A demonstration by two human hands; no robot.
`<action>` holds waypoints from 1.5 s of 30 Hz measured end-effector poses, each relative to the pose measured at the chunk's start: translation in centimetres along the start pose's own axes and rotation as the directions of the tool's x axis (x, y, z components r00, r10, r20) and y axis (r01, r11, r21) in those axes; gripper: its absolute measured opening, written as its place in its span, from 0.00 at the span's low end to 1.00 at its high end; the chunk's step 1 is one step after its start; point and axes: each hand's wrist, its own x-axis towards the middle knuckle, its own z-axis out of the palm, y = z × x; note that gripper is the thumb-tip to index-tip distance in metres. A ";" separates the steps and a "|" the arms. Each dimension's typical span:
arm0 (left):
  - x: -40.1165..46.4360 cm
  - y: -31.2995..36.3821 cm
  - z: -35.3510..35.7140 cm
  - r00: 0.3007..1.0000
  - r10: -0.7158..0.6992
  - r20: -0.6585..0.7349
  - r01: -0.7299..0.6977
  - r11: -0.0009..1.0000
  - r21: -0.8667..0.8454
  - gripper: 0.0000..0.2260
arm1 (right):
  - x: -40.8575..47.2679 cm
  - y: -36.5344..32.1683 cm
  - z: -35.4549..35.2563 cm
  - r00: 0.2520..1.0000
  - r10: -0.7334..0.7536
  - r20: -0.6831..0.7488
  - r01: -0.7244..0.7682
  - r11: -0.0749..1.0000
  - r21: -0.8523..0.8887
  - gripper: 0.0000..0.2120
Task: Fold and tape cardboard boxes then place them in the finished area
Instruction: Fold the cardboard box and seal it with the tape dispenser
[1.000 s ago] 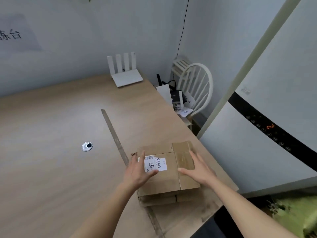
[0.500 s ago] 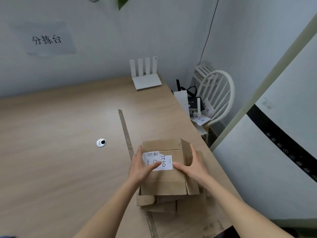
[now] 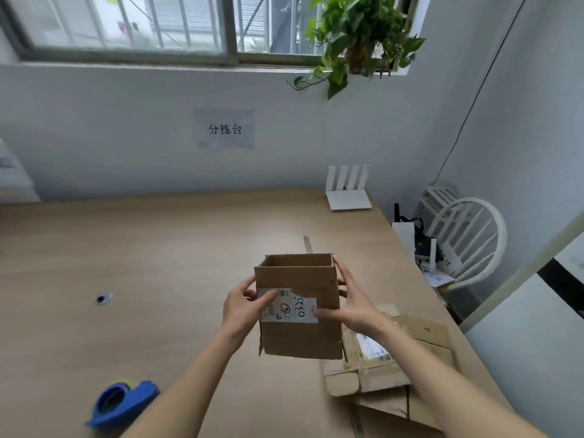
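step: box [image 3: 298, 306] squared open, flaps unfolded
left hand [image 3: 241, 306]: grip holding box's side
right hand [image 3: 354, 306]: same, opposite side
next: likely fold flaps; tape dispenser [image 3: 121, 403] left of box

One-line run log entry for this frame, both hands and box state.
left hand: grips box | right hand: grips box | box: opened up, lifted, untaped | tape dispenser: on table

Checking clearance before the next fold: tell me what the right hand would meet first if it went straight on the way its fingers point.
The right hand already grips the cardboard box; its fingers point left and up, so it meets that box's right wall at once.
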 end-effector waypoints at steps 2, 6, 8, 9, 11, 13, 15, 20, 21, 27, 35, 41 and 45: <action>-1.1 -0.7 -3.5 1.000 0.018 -0.005 -0.018 1.000 -0.001 0.16 | 0.0 -1.1 3.3 0.998 -0.036 0.045 0.036 0.999 -0.001 0.60; -3.1 -3.8 -11.2 0.997 0.012 -0.079 -0.010 0.999 0.033 0.10 | 0.1 -2.3 11.1 0.986 -0.093 0.140 0.097 0.995 -0.024 0.59; -3.9 -6.3 -13.9 0.994 0.005 -0.111 0.002 0.998 0.055 0.08 | 0.0 -1.9 14.6 0.979 -0.106 0.173 0.115 0.992 -0.042 0.58; -4.3 -7.7 -14.8 0.993 -0.006 -0.122 0.013 0.998 0.057 0.08 | -0.2 -1.3 16.2 0.976 -0.107 0.189 0.116 0.992 -0.040 0.58; -5.0 -10.4 -16.3 0.989 -0.031 -0.141 0.040 0.997 0.066 0.09 | -0.4 0.2 19.1 0.971 -0.111 0.213 0.125 0.991 -0.056 0.57; -5.5 -12.8 -17.2 0.987 -0.059 -0.149 0.071 0.995 0.076 0.06 | -0.7 1.8 21.2 0.968 -0.106 0.230 0.124 0.990 -0.066 0.56; -6.1 -14.8 -17.7 0.986 -0.087 -0.143 0.103 0.989 0.109 0.05 | -1.1 3.2 22.4 0.970 -0.086 0.229 0.106 0.992 -0.073 0.56; -7.6 -17.5 -17.4 0.998 0.026 -0.055 -0.010 0.963 0.269 0.06 | -1.9 5.8 23.3 0.990 -0.030 0.139 0.036 0.998 -0.041 0.54; -7.7 -17.7 -17.2 0.999 0.046 -0.023 -0.037 0.957 0.287 0.06 | -2.1 6.0 23.3 0.994 -0.037 0.106 0.043 0.998 -0.055 0.52; -8.3 -18.2 -16.1 0.991 0.094 0.097 -0.126 0.898 0.422 0.15 | -2.8 7.6 22.5 0.985 -0.148 0.086 0.167 0.943 -0.287 0.42; -8.3 -19.3 -14.8 0.998 -0.001 0.056 -0.031 0.825 0.564 0.18 | -2.1 8.3 22.0 0.980 0.007 0.198 0.020 0.991 -0.132 0.24; -8.1 -20.5 -14.2 0.996 -0.057 -0.075 0.086 0.880 0.467 0.12 | -1.9 9.7 23.5 0.993 0.053 0.110 -0.011 0.937 -0.350 0.14; -8.3 -21.2 -13.8 0.994 -0.057 -0.094 0.094 0.887 0.453 0.17 | -2.4 10.8 23.8 0.992 0.072 0.104 -0.039 0.956 -0.289 0.11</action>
